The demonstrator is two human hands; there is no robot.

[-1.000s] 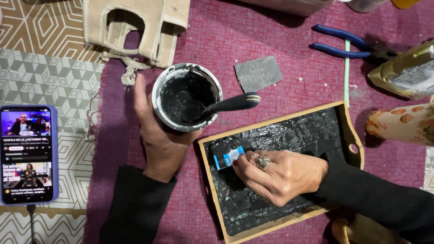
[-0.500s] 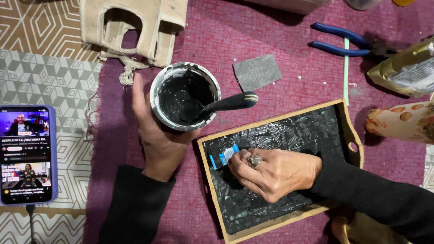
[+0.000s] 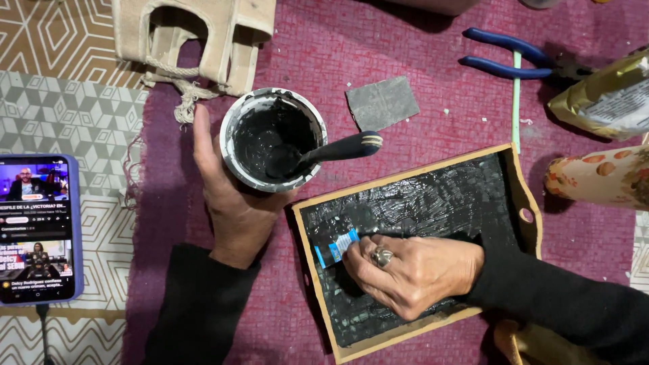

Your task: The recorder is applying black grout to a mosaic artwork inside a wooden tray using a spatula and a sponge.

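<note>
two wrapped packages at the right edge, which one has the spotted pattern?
The lower package, cream with reddish spots, beside the wooden tray. The upper one is shiny gold, lying by the blue-handled pliers.

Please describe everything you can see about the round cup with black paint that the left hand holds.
The cup is small and round, seen from above, with a whitish rim smeared grey and black. Its inside is coated with glossy black paint. A brush rests in it, its dark handle leaning out over the right rim. The cup stands upright on the purple mat, just beyond the upper left corner of the wooden tray. The left hand wraps it from the left and below, thumb along its left side.
</note>
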